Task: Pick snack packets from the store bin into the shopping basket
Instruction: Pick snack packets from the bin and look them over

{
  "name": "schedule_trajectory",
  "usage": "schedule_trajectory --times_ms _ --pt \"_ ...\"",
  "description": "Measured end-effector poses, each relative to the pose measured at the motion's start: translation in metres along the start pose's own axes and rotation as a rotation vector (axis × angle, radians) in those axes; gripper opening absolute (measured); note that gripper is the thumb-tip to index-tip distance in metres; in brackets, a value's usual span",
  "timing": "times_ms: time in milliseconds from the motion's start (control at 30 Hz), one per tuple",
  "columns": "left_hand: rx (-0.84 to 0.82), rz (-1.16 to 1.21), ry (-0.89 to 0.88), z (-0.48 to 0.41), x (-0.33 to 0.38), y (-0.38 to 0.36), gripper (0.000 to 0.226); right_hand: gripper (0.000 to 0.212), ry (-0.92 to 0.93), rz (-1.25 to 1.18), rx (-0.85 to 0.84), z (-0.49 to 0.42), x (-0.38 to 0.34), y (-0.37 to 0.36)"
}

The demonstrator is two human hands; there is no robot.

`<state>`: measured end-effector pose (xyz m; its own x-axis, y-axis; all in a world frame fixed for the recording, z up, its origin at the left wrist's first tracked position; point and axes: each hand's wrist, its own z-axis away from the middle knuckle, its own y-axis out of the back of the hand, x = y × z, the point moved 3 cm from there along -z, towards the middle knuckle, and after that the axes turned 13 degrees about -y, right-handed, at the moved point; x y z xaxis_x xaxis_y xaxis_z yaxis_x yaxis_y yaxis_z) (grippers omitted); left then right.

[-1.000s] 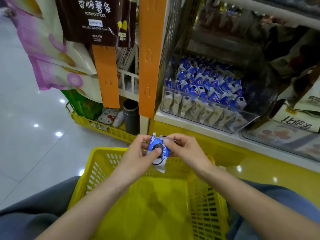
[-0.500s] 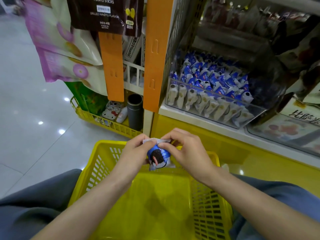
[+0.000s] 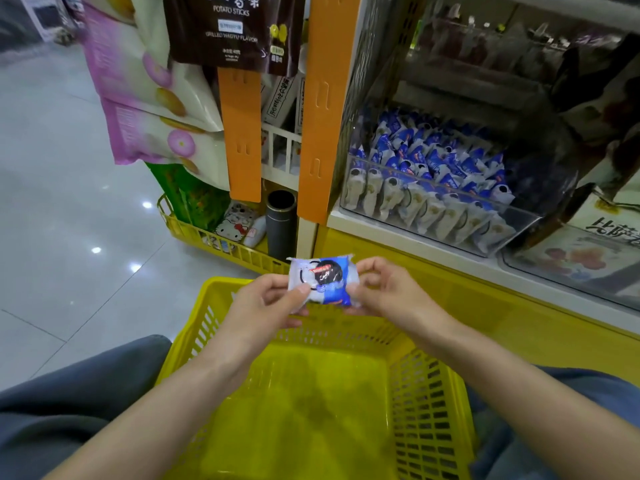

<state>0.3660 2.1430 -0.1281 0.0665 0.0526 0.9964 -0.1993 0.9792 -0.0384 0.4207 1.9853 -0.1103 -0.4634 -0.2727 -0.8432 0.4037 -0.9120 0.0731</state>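
A blue-and-white snack packet (image 3: 322,280) is held flat, its printed face up, just above the far rim of the yellow shopping basket (image 3: 429,410). The left hand (image 3: 266,306) grips the packet's left end, thumb pressed on the front and fingers curled behind. The right hand (image 3: 388,292) pinches the right end between thumb and bent fingers. Both forearms cross over the basket's open mouth, and its slotted walls rise on either side of them.

Beyond the basket and to its right, a clear store bin (image 3: 450,233) sits on a shelf edge, packed with matching packets (image 3: 433,168). The yellow shelf base (image 3: 519,323) runs close along the basket's far right corner. Straight beyond the basket stand a dark cylinder (image 3: 281,223) and a low yellow wire tray (image 3: 207,240), with orange strips (image 3: 242,133) and a potato sticks bag (image 3: 232,29) hanging above. Left of the basket spreads glossy grey tiled floor (image 3: 69,202).
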Motion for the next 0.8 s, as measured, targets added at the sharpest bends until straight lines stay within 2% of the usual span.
schedule_trajectory --times_ms 167,267,367,400,467,533,567,700,800 --pt "0.033 -0.050 -0.056 -0.001 0.002 0.009 0.012 0.044 -0.051 0.344 -0.130 0.000 0.012 -0.008" --pt "0.003 -0.026 -0.076 -0.001 0.002 0.007 0.014 0.051 -0.059 0.476 -0.186 -0.001 0.018 -0.010" --pt "-0.019 -0.186 -0.194 -0.002 0.005 0.005 0.018 0.057 0.090 0.698 -0.123 0.000 0.021 -0.015" --pt "-0.029 -0.296 -0.262 -0.002 0.006 0.003 0.019 0.055 0.176 0.704 -0.068 0.001 0.019 -0.016" --pt "-0.068 -0.480 -0.391 0.000 0.009 -0.001 0.019 0.037 0.327 0.584 0.019 0.003 0.012 -0.017" --pt "-0.081 -0.537 -0.459 0.002 0.009 -0.005 0.017 0.012 0.399 0.464 0.076 0.005 0.006 -0.015" --pt "-0.074 -0.543 -0.478 0.002 0.009 -0.006 0.017 0.009 0.394 0.423 0.089 0.004 0.005 -0.014" --pt "-0.034 -0.524 -0.485 -0.001 0.009 -0.009 0.016 0.010 0.265 0.270 0.022 0.002 0.004 -0.012" --pt "-0.027 -0.370 -0.372 -0.005 0.008 -0.013 0.019 0.019 0.308 0.258 0.068 0.002 0.002 -0.009"
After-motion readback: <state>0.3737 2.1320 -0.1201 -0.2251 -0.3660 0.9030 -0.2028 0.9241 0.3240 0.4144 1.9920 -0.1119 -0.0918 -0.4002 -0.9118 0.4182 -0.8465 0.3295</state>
